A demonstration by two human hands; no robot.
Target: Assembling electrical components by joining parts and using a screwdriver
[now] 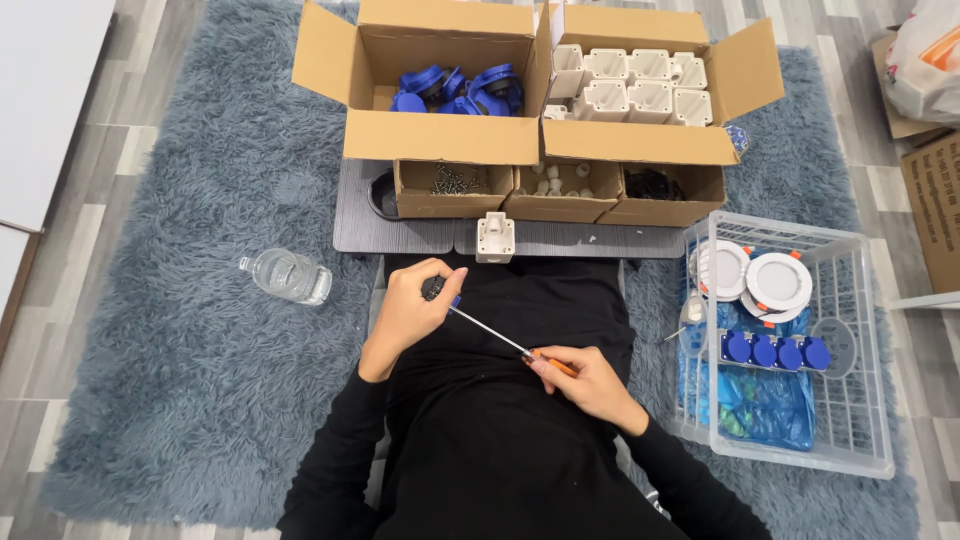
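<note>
My right hand [588, 380] grips the orange handle of a screwdriver [492, 335] over my lap. Its thin metal shaft runs up and left to my left hand [412, 305]. That hand is closed around a small dark part with a bit of blue, pressed against the shaft's tip. A white square plastic housing [495, 237] stands on the grey board [400, 236] just ahead of my left hand.
Behind the board stand a cardboard box of blue parts [460, 90], a box of white housings [630, 85], and small boxes of screws [455, 182] and white pieces [560, 182]. A clear crate [860, 440] at right holds round white lamps and blue caps. A water bottle [287, 276] lies on the rug.
</note>
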